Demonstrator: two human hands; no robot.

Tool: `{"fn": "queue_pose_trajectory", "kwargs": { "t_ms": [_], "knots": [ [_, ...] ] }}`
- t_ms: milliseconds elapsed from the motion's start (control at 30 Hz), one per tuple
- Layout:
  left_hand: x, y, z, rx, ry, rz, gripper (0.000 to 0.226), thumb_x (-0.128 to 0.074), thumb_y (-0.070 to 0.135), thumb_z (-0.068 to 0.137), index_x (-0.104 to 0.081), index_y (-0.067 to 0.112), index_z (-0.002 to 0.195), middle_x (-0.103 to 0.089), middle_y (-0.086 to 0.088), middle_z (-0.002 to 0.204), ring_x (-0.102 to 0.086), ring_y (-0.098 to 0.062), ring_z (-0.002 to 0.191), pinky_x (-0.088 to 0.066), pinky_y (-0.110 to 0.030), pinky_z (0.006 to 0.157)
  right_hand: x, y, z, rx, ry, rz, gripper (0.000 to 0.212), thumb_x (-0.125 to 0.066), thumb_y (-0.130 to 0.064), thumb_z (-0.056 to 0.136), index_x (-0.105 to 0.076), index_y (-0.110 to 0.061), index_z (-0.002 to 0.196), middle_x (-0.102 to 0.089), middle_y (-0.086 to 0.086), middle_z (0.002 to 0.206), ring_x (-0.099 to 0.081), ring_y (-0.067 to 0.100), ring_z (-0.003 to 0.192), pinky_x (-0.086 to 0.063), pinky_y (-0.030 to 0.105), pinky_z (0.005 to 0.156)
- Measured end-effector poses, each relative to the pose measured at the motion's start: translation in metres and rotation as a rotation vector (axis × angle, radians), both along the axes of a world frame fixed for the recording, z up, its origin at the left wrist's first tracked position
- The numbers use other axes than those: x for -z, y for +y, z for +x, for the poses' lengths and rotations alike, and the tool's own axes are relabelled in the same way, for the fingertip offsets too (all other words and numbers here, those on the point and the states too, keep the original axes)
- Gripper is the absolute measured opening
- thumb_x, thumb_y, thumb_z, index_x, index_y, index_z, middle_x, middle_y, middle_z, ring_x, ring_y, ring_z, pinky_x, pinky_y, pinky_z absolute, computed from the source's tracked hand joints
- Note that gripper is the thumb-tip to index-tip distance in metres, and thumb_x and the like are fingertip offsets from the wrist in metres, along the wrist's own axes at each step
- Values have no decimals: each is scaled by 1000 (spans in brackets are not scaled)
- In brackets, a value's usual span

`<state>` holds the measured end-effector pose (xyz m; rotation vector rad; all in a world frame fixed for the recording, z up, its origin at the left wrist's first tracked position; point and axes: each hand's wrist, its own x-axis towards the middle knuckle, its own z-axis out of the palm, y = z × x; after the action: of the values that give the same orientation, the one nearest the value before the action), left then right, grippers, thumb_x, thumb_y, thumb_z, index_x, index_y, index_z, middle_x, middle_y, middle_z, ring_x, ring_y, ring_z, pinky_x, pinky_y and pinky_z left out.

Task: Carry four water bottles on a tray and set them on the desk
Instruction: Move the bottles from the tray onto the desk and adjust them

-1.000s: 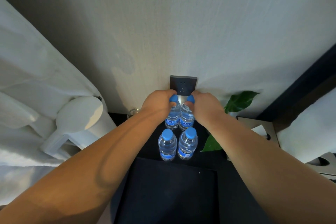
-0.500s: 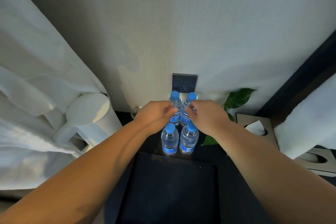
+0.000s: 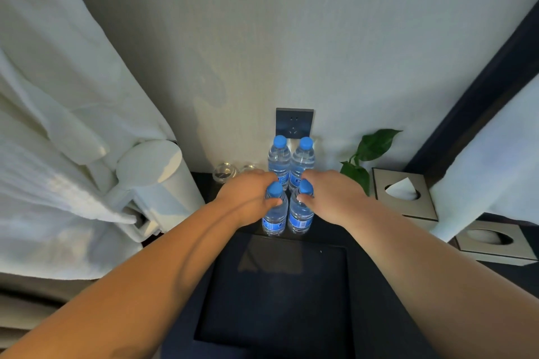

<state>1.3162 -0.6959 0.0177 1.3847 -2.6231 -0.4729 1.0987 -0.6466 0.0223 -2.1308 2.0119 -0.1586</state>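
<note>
Several clear water bottles with blue caps stand in a tight square on the dark desk, close to the wall. The two far bottles stand free below the wall socket. My left hand is wrapped around the neck of the near left bottle. My right hand is wrapped around the neck of the near right bottle. Both near bottles stand upright on the desk. A dark rectangular tray lies in front of the bottles, with nothing on it.
A white kettle stands at the left under hanging white robes. Upturned glasses sit behind my left hand. A green plant, a tissue box and a second box stand at the right.
Both hands have let go of the two far bottles and drawn back toward me. They now grip the necks of the two near bottles.
</note>
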Motion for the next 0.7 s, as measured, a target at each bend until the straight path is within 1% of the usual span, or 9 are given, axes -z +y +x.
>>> {"fn": "queue_pose_trajectory", "kwargs": {
  "t_ms": [167, 267, 367, 400, 467, 500, 567, 633, 700],
  "knots": [
    [6, 5, 2, -41, 64, 26, 26, -64, 49, 89, -61, 33, 110, -62, 9, 99, -60, -13, 88, -55, -40, 77, 2, 6, 3, 21, -14, 14, 40, -56, -49, 101, -50, -26, 133, -66, 2, 104, -62, 23, 89, -56, 38, 72],
    [7, 7, 1, -72, 77, 50, 28, -61, 56, 87, -61, 36, 105, -62, 11, 94, -60, -11, 85, -55, -38, 75, 1, 5, 4, 25, -4, 14, 39, -55, -49, 101, -50, -26, 132, -65, 1, 102, -61, 21, 87, -55, 38, 70],
    [6, 5, -2, -147, 127, 65, 41, -45, 71, 85, -63, 36, 97, -62, 13, 85, -59, -6, 76, -51, -32, 65, 0, 5, 5, 31, 1, 33, 43, -53, -58, 98, -51, -26, 128, -66, -1, 103, -63, 20, 90, -51, 35, 67],
    [3, 1, -3, -178, 158, 54, 42, -41, 70, 88, -64, 35, 97, -62, 13, 83, -59, -6, 74, -50, -30, 62, -1, 3, 5, 41, -7, 36, 48, -50, -64, 97, -52, -25, 126, -67, -3, 102, -65, 20, 91, -51, 34, 66],
    [-4, -15, -9, -215, 203, 2, 32, -46, 54, 97, -66, 31, 106, -65, 9, 89, -63, -13, 80, -50, -31, 65, -6, -6, 2, 101, -48, -3, 55, -40, -69, 98, -54, -24, 126, -68, -3, 96, -67, 19, 85, -54, 35, 64],
    [-9, -27, -12, -224, 206, -23, 26, -50, 44, 99, -65, 30, 115, -67, 4, 98, -64, -18, 87, -52, -32, 70, -10, -14, -1, 139, -70, -43, 53, -38, -66, 101, -55, -23, 127, -67, -3, 93, -66, 19, 81, -53, 34, 62],
    [-19, -50, -20, -216, 161, -48, 36, -55, 32, 99, -56, 30, 135, -64, -5, 118, -62, -25, 103, -52, -36, 84, -16, -33, -7, 194, -103, -128, 45, -40, -54, 105, -53, -21, 132, -67, 2, 94, -63, 20, 78, -46, 33, 56],
    [-26, -70, -30, -185, 63, -39, 45, -56, 28, 100, -50, 29, 144, -58, -8, 131, -59, -29, 114, -50, -39, 92, -20, -52, -13, 203, -128, -159, 43, -47, -44, 106, -47, -21, 142, -68, 9, 107, -65, 26, 87, -49, 36, 62],
    [-30, -83, -41, -135, -51, -23, 41, -58, 23, 98, -55, 24, 139, -60, -9, 129, -59, -31, 113, -49, -39, 91, -22, -68, -16, 182, -114, -108, 50, -52, -39, 106, -41, -23, 151, -66, 13, 117, -65, 31, 100, -52, 38, 73]
  ]
}}
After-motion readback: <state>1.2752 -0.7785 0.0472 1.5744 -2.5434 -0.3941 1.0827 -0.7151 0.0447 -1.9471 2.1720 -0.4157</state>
